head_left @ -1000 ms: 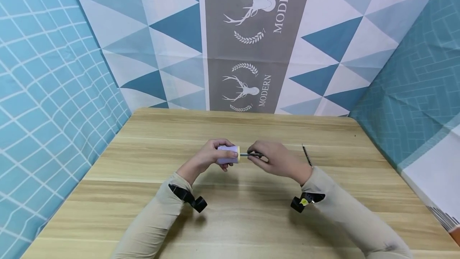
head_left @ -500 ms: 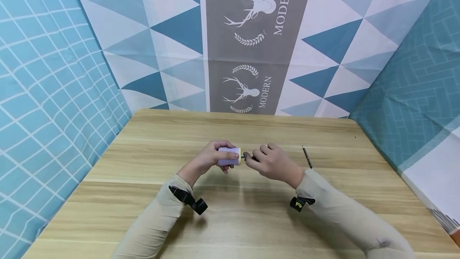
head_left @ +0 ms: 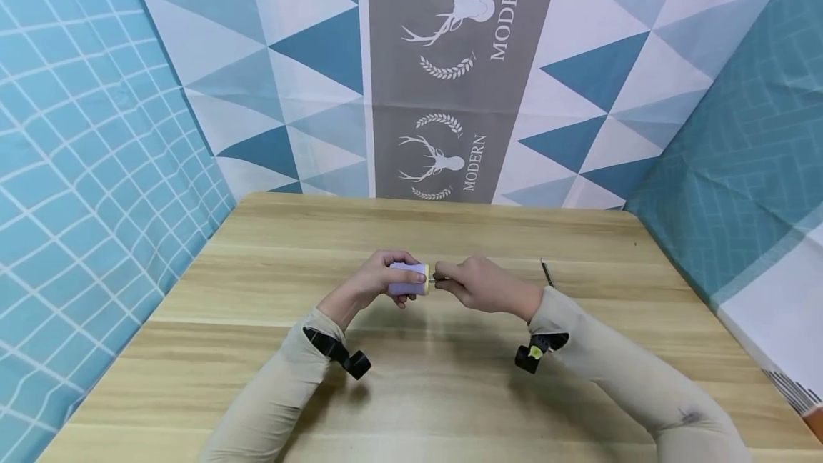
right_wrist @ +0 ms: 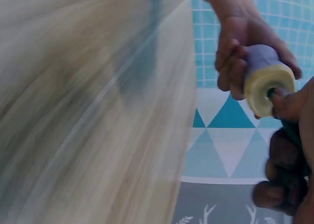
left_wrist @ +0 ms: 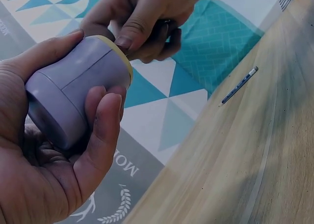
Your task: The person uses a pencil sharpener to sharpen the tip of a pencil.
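In the head view, my left hand [head_left: 365, 283] holds a purple pencil sharpener [head_left: 403, 268] with a yellow end, its thumb laid along the body. The sharpener [left_wrist: 81, 71] lies tilted across the curled fingers in the left wrist view. My right hand [head_left: 485, 287] pinches a pencil close to the yellow end. Only a short bit of this pencil [right_wrist: 271, 92] shows at the hole in the right wrist view; the fingers hide most of it. A second pencil [head_left: 546, 273] lies on the table near the right sleeve, partly covered by it in the head view.
The wooden table [head_left: 308, 234] stretches under both arms. Patterned cloths hang behind it and at both sides, with a blue grid cloth [head_left: 83, 134] on the left. Each wrist wears a small black camera.
My right hand has loosened, turned and pinched the pencil anew, closer to the sharpener. Less of the pencil shows between hand and sharpener than a second ago. My left hand stays in place.
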Tool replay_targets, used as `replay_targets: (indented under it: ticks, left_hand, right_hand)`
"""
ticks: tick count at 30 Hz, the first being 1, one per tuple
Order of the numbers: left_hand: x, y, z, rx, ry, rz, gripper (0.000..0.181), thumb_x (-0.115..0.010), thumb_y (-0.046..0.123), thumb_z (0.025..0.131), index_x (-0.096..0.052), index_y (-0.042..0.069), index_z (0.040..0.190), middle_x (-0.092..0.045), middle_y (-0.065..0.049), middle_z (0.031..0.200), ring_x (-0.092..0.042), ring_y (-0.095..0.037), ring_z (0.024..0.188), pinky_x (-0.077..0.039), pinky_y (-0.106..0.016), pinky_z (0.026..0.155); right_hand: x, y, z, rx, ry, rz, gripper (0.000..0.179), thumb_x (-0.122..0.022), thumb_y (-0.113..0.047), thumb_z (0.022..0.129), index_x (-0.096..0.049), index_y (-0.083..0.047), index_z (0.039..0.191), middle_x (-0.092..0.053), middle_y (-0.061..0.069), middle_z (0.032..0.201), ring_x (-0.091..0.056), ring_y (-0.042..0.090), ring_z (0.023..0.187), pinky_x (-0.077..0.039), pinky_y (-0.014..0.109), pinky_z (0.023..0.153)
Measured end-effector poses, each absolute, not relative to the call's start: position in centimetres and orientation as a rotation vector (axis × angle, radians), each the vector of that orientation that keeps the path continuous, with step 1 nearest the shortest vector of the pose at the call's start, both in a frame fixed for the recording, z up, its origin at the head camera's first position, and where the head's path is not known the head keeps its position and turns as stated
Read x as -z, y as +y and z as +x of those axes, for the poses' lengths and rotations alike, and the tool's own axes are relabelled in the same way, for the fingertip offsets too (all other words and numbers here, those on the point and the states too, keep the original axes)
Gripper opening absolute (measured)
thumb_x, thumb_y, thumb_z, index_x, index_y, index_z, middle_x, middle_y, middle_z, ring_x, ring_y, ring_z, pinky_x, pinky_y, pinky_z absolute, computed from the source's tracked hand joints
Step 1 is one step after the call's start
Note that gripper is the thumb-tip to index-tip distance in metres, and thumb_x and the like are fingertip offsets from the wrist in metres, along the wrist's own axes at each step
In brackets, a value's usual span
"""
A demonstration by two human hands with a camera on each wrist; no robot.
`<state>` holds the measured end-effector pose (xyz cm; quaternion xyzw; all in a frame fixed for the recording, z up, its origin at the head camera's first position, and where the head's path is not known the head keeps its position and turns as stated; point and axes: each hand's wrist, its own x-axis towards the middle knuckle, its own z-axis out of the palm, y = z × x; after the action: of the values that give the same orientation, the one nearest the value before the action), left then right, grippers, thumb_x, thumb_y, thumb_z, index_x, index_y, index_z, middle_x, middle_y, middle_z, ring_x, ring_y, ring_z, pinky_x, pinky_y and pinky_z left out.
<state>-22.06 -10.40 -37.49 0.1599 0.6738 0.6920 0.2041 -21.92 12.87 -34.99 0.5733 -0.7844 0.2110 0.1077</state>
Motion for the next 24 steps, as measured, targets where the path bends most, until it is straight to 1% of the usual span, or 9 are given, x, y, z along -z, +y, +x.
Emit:
replay_targets:
  ticks: [2, 4, 8, 11, 16, 22, 24]
  left_hand:
    - [37.4, -10.4, -22.1, -1.927, 1.882, 0.447, 0.026, -0.071, 0.011, 0.082, -0.065, -0.003, 0.102, -0.063, -0.014, 0.085, -0.060, -0.016, 0.054, -0.055, -0.027, 0.047]
    - [37.4, -10.4, -22.2, -1.920, 1.882, 0.452, 0.025, -0.072, 0.011, 0.082, -0.065, -0.003, 0.102, -0.063, -0.014, 0.085, -0.060, -0.016, 0.054, -0.055, -0.027, 0.048]
    - [37.5, -10.2, -22.0, -1.920, 1.874, 0.452, 0.023, -0.072, 0.010, 0.082, -0.066, -0.002, 0.100, -0.063, -0.014, 0.084, -0.061, -0.016, 0.055, -0.055, -0.027, 0.048]
    - [37.7, -10.0, -21.9, -1.925, 1.859, 0.458, 0.021, -0.072, 0.010, 0.083, -0.065, -0.002, 0.099, -0.063, -0.014, 0.083, -0.061, -0.016, 0.055, -0.055, -0.028, 0.048]
    - [37.8, -9.9, -21.8, -1.920, 1.859, 0.477, 0.023, -0.072, 0.010, 0.083, -0.065, -0.003, 0.101, -0.063, -0.014, 0.082, -0.061, -0.016, 0.054, -0.056, -0.028, 0.049]
    - [37.6, -9.8, -21.8, -1.918, 1.864, 0.490, 0.025, -0.071, 0.006, 0.084, -0.064, -0.006, 0.104, -0.064, -0.014, 0.083, -0.061, -0.016, 0.055, -0.056, -0.028, 0.049]
    - [37.7, -9.7, -21.8, -1.922, 1.867, 0.497, 0.025, -0.072, 0.005, 0.084, -0.064, -0.006, 0.104, -0.063, -0.014, 0.083, -0.062, -0.016, 0.054, -0.056, -0.028, 0.049]
  right_hand:
    - [34.6, 12.9, -22.2, -0.818, -2.461, 1.684, 0.015, -0.060, -0.002, 0.097, -0.051, -0.009, 0.088, -0.040, -0.010, 0.062, -0.030, 0.000, 0.049, -0.030, 0.019, 0.046]
    - [34.3, 13.0, -22.4, -1.058, -2.643, 1.643, 0.013, -0.057, -0.004, 0.100, -0.052, -0.009, 0.089, -0.038, -0.009, 0.060, -0.030, 0.002, 0.047, -0.030, 0.021, 0.045]
    - [33.8, 13.3, -22.8, -1.571, -2.963, 1.418, 0.015, -0.053, -0.014, 0.103, -0.050, -0.007, 0.089, -0.029, -0.006, 0.055, -0.022, 0.008, 0.044, -0.022, 0.024, 0.041]
    - [33.6, 13.6, -23.2, -1.864, -3.072, 1.276, 0.020, -0.052, -0.016, 0.103, -0.047, -0.003, 0.089, -0.026, -0.003, 0.053, -0.017, 0.011, 0.044, -0.018, 0.026, 0.040]
    - [33.6, 13.9, -23.8, -2.167, -3.118, 1.172, 0.023, -0.051, -0.015, 0.103, -0.044, 0.000, 0.088, -0.027, -0.004, 0.052, -0.017, 0.009, 0.043, -0.016, 0.024, 0.040]
    - [33.5, 14.1, -24.4, -2.383, -3.177, 1.103, 0.021, -0.046, -0.015, 0.105, -0.045, -0.003, 0.088, -0.026, -0.006, 0.052, -0.019, 0.005, 0.041, -0.016, 0.020, 0.037]
    - [33.5, 14.2, -24.7, -2.460, -3.199, 1.060, 0.019, -0.044, -0.017, 0.105, -0.047, -0.005, 0.091, -0.025, -0.007, 0.052, -0.020, 0.003, 0.040, -0.017, 0.018, 0.036]
